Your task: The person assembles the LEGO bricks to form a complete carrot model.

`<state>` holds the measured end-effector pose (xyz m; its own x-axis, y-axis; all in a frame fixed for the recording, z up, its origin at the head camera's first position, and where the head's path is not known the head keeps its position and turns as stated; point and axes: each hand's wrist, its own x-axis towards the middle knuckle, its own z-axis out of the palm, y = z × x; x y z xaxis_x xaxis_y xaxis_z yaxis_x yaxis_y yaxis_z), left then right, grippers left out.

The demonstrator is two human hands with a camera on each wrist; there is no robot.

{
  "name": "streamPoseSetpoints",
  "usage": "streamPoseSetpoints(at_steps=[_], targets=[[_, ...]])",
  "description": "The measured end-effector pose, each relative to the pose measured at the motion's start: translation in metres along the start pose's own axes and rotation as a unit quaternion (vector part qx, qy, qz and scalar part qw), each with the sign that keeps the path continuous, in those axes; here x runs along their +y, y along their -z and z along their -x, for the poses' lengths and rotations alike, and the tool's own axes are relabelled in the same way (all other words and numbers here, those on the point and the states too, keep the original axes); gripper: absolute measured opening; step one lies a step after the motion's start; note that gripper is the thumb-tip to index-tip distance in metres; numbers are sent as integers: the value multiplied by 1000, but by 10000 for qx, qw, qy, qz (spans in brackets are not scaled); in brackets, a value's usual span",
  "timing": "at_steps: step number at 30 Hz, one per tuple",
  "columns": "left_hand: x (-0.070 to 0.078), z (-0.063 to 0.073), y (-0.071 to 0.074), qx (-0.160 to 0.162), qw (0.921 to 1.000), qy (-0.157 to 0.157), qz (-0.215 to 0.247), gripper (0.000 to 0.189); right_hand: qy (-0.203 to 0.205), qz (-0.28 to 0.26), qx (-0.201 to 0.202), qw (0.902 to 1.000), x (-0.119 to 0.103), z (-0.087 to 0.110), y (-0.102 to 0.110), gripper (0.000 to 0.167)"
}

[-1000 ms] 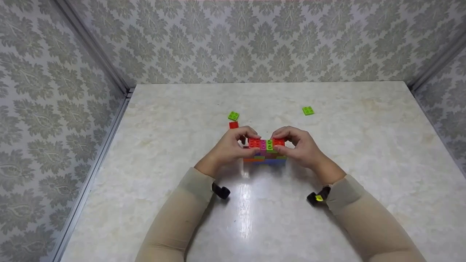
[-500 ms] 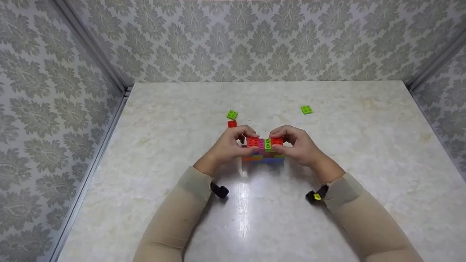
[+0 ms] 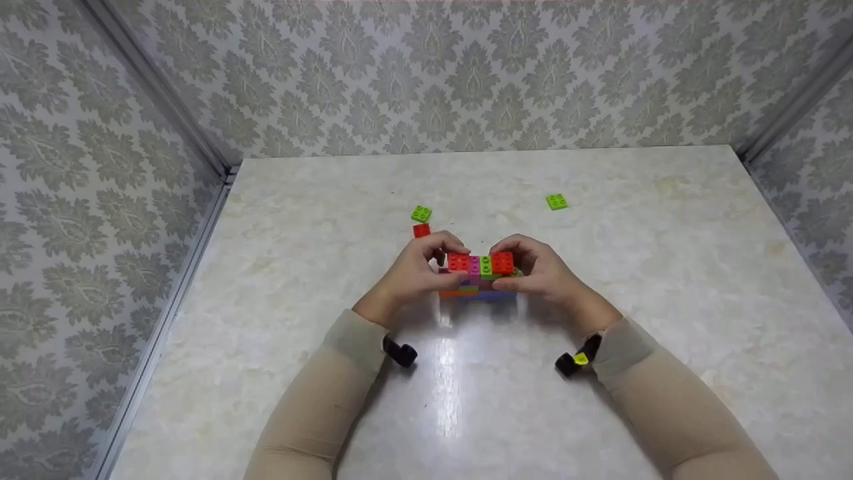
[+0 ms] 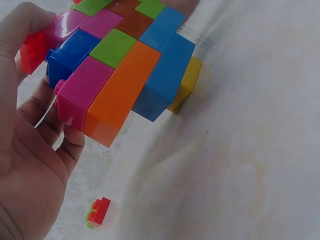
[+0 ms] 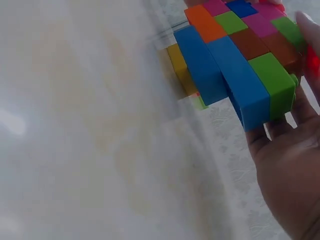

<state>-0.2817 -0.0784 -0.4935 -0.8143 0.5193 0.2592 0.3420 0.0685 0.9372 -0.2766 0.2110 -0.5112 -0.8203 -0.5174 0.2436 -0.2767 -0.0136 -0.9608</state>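
A structure of stacked toy building bricks (image 3: 485, 267) stands between the two hands on the table. It has orange and blue bricks low down, and green, brown, pink and dark blue above. Red bricks (image 3: 502, 263) cap both top ends, with pink and green between them. The left hand (image 3: 420, 268) grips the left end, thumb in front and fingers behind. At the right end the right hand (image 3: 543, 272) holds the structure, its thumb low on the front and index finger behind the red brick. In the left wrist view a yellow brick (image 4: 187, 84) shows at the base.
A green brick (image 3: 421, 213) and a red brick (image 3: 421, 230) lie behind the left hand. Another green brick (image 3: 556, 201) lies farther back to the right. Patterned walls (image 3: 433, 80) bound the pale table (image 3: 320, 193) at the back and sides.
The right thumb has moved down from the top right red brick to the front below it, leaving that brick's top more exposed. The left hand keeps its hold.
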Motion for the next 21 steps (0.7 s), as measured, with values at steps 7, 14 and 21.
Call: streamPoseSetpoints(at_steps=[7, 14, 21], targets=[[-5, -5, 2, 90, 9999, -79, -67, 38, -211, 314, 26, 9993, 1, 2, 2, 47], [-14, -4, 11, 1794, 9824, 524, -31, 31, -517, 406, 153, 9977, 0, 0, -1, 49], [-28, -7, 23, 2606, 9544, 990, -1070, 28, -544, 467, 152, 9973, -1, 0, -1, 48]])
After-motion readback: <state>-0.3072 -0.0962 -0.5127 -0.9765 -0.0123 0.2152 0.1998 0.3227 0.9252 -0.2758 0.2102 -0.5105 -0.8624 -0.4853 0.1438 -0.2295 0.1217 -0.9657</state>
